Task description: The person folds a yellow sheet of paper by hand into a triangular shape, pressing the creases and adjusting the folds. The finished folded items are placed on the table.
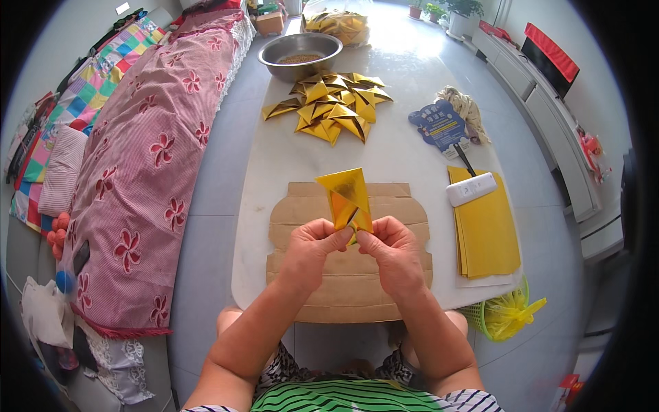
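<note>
A partly folded sheet of gold foil paper (pixel 347 198) stands upright between my two hands, above a flat piece of brown cardboard (pixel 350 278). My left hand (pixel 314 244) pinches its lower left edge with thumb and finger. On the lower right edge, my right hand (pixel 394 250) does the same. The fold's bottom end is partly hidden behind my thumbs. Beyond the cardboard lies a heap of folded gold paper pieces (pixel 334 105). At the right is a stack of flat yellow-gold sheets (pixel 486 232), with a white device (pixel 471 189) resting on its far end.
A metal bowl (pixel 300 54) holding small brown grains and a clear bag (pixel 337 26) of gold pieces stand at the table's (pixel 252 206) far end. A blue hand fan (pixel 440 126) and cloth (pixel 466 110) lie right. Below the right edge sits a green basket (pixel 481 319). A covered sofa (pixel 139 170) runs left.
</note>
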`<state>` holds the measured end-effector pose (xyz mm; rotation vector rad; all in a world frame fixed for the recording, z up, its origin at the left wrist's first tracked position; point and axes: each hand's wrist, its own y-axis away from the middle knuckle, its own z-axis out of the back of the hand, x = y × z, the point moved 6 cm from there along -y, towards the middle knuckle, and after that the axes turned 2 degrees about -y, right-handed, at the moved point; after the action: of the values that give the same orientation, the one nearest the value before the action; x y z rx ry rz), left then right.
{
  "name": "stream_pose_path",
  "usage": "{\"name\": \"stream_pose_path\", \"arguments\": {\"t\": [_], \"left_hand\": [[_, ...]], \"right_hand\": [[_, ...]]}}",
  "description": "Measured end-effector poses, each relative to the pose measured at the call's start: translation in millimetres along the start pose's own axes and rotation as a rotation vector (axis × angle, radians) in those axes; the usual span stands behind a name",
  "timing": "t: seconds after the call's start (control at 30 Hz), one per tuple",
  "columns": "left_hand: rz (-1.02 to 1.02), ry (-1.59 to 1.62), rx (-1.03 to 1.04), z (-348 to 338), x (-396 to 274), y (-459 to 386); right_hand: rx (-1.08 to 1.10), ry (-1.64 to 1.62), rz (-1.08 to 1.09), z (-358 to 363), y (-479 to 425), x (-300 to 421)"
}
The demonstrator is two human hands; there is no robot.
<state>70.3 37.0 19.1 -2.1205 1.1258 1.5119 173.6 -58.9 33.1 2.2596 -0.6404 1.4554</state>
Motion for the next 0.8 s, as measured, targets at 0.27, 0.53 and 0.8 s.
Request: {"name": "stream_pose_path", "arguments": {"t": [0.27,0.53,0.8], "left_hand": [[0.037,0.002,0.006,1.9,1.6,0.1],[0.036,0.002,-0.008,-1.8,2.9,1.3],[0.039,0.033,0.022,-4.2,1.8,2.1]], "right_hand": [[0.015,0.152,-0.061,8.2,3.2,4.9],[0.000,0.203,-0.091,12.8,5.7,6.5],[0.043,0.266,-0.065,14.3,4.9,1.4]]}}
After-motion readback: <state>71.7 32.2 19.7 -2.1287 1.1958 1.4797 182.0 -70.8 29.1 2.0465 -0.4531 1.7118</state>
